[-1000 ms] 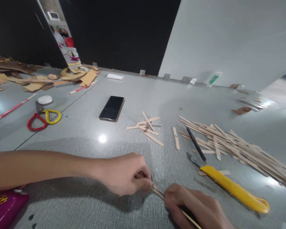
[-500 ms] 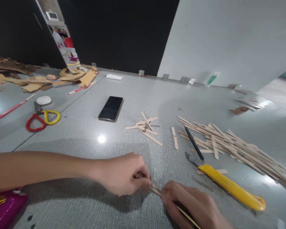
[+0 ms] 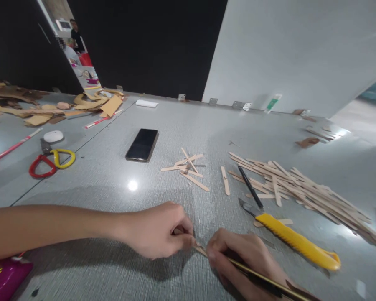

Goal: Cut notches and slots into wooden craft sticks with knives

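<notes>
My left hand [image 3: 156,232] is closed, pinching a short wooden craft stick [image 3: 201,249] low over the grey table. My right hand [image 3: 246,257] is wrapped around a slim dark and gold tool [image 3: 266,279], held like a pen. Its front end is hidden by my fingers, so its kind cannot be made out. The fingertips of both hands meet the stick from either side. Just right of my right hand lies a yellow utility knife [image 3: 296,240], blade out. Beyond it are a black pen-like tool [image 3: 250,187] and a heap of craft sticks [image 3: 313,190].
A small pile of craft sticks [image 3: 191,164] and a phone [image 3: 142,144] lie ahead. Scissors [image 3: 42,166], a white mouse-like object [image 3: 53,136] and cardboard scraps [image 3: 39,120] are at left. A shiny purple object [image 3: 9,278] sits by my left forearm. Dark and white panels stand behind.
The view has shifted slightly, so things sit a little further left. My right hand has turned, and more of the gold tool's length shows. Both hands keep their grips.
</notes>
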A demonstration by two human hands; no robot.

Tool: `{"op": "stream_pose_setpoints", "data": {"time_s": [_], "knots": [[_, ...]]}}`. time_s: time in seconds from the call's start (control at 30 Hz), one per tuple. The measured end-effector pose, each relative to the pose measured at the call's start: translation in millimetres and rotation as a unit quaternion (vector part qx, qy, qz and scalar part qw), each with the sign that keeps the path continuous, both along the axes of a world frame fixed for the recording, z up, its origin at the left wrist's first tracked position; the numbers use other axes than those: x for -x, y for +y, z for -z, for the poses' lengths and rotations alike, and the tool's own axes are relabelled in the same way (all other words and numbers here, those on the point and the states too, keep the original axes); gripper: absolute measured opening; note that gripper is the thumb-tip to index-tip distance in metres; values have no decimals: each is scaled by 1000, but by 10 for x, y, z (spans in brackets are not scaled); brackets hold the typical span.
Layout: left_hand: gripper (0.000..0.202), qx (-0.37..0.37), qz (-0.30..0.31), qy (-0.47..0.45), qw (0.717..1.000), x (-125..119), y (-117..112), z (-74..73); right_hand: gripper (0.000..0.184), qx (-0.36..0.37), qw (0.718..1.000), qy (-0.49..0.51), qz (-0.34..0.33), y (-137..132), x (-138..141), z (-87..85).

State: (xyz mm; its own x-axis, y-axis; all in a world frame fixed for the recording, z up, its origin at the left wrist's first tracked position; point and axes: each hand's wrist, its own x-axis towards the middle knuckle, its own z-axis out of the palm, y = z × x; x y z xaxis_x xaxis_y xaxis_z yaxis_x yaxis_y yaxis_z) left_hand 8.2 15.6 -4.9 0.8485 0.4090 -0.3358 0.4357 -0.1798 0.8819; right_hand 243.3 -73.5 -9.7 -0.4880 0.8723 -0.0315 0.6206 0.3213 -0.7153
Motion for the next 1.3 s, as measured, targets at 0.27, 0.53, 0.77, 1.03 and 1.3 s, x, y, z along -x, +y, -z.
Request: {"op": "stream_pose_setpoints", "data": {"time_s": [0.27, 0.53, 0.77, 1.03, 1.3], "knots": [[27, 7, -1, 11, 1000, -6, -3, -49, 23, -4, 997, 78, -25, -27, -49, 132], [26, 9, -1, 8, 1000, -1, 0, -30, 23, -7, 999, 52, -3, -33, -4, 76], [26, 11, -3, 13, 1000, -9, -5, -55, 22, -46, 998, 45, -22, -10, 14, 109], [26, 21, -3, 11, 1000, -2, -1, -19, 25, -31, 998, 49, 6, -1, 54, 65], [25, 21, -1, 11, 1000, 6, 1, -10, 25, -45, 998, 51, 18, -22, 27, 81]]}}
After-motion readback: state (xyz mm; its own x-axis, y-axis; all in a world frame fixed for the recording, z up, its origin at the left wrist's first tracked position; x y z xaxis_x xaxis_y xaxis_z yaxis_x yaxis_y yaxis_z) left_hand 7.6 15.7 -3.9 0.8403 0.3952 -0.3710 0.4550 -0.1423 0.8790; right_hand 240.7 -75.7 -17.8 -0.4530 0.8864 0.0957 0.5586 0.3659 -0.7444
